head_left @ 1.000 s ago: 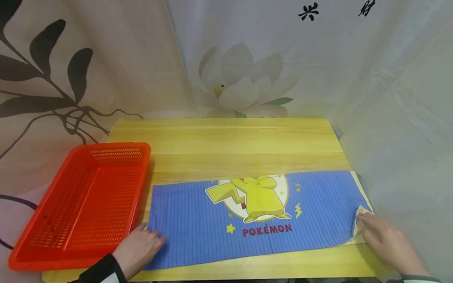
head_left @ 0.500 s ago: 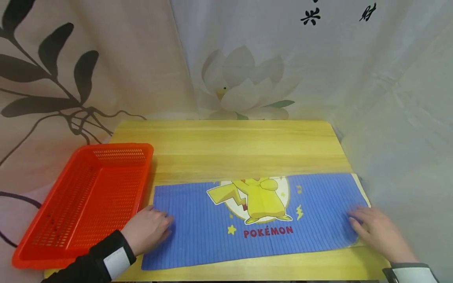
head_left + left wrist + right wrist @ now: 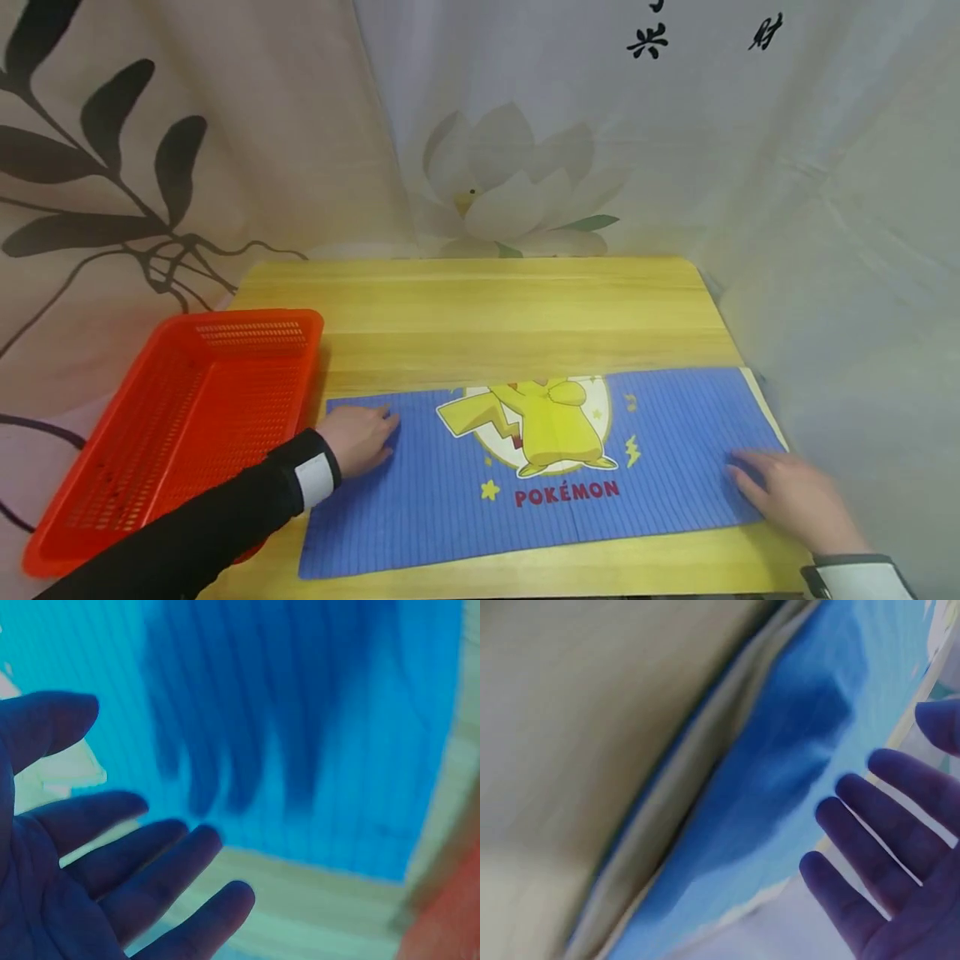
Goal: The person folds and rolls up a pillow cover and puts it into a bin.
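A blue striped cloth [image 3: 420, 500], folded into a long band, lies flat along the front of the table. Printed on it are a yellow cartoon figure and the red word POKÉMON. My left hand [image 3: 358, 437] is over its far left corner; in the left wrist view the fingers [image 3: 165, 870] are spread, holding nothing, and cast a shadow on the cloth. My right hand [image 3: 787, 492] is over the right end. The right wrist view shows its fingers [image 3: 862, 847] loosely extended beside the folded edge, with layered cream and blue fabric [image 3: 742, 795].
A red plastic basket [image 3: 303, 367] stands on the left side of the yellow wooden table [image 3: 480, 308], close to the cloth's left end. Fabric curtains with printed leaves and a lotus [image 3: 517, 183] hang behind and at the sides. A dark cable [image 3: 45, 427] runs at far left.
My left hand has moved away from me, from the cloth's near left edge to its far left corner. My right hand has let go of the turned-up near right corner, which now lies flat.
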Tool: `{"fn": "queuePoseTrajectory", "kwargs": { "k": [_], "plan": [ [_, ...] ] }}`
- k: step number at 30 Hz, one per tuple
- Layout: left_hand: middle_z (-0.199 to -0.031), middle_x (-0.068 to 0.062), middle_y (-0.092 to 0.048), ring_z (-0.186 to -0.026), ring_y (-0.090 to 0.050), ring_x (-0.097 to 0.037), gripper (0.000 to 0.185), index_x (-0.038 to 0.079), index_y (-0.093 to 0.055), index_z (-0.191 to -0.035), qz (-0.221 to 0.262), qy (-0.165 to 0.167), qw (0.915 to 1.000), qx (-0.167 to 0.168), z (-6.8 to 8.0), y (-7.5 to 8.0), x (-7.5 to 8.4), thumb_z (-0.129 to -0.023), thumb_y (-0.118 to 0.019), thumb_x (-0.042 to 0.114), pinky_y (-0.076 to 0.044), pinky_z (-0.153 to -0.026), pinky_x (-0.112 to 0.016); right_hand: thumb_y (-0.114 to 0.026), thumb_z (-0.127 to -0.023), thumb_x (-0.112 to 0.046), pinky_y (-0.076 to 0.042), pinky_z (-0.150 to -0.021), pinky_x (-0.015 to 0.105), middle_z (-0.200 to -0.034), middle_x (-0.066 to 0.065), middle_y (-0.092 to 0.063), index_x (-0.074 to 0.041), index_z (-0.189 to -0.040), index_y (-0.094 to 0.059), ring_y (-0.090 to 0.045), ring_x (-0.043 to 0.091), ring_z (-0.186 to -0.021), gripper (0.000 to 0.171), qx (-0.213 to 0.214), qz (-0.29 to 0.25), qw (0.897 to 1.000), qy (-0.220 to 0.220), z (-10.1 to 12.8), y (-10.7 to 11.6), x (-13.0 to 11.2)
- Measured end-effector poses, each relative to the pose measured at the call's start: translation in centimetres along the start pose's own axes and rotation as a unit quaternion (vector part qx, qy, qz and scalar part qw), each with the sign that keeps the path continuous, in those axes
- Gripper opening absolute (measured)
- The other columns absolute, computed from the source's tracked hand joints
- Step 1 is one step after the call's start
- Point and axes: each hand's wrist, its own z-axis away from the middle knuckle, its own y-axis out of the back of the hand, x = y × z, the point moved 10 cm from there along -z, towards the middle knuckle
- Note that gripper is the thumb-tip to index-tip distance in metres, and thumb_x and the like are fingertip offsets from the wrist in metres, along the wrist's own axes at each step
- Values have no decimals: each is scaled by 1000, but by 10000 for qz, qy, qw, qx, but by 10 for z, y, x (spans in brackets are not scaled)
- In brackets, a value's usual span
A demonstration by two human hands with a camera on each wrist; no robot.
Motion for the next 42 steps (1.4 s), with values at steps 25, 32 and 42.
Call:
{"fn": "queuePoseTrajectory", "kwargs": {
  "k": [25, 32, 42],
  "plan": [
    [-167, -26, -39, -149, -44, -45, 76, -3, -43, -159, 735, 659, 9948, -266, -37, -58, -17, -104, -67, 44, -45, -106, -76, -75, -99, -34, -35, -115, 73, -160, 36, -41, 3, -154, -52, -38, 61, -146, 70, -87, -373, 9983, 443, -75, -43, -46],
    [-164, -28, -42, -147, -46, -48, 76, -3, -47, -157, 701, 790, 9943, -158, -24, -39, -9, -102, -70, 44, -44, -106, -76, -76, -99, -34, -38, -110, 77, -155, 37, -45, 5, -151, -54, -44, 62, -140, 69, 54, -328, 9985, 427, -88, -35, -39],
    [-166, -26, -39, -149, -44, -48, 90, 2, -46, -160, 987, 1085, 9889, -255, -14, -52, -3, -95, -74, 58, -45, -97, -83, -58, -106, -54, -23, -105, 91, -164, 42, -25, 6, -159, -39, -22, 66, -149, 83, -638, -281, 9971, -317, -108, -39, -10]
  ]
}}
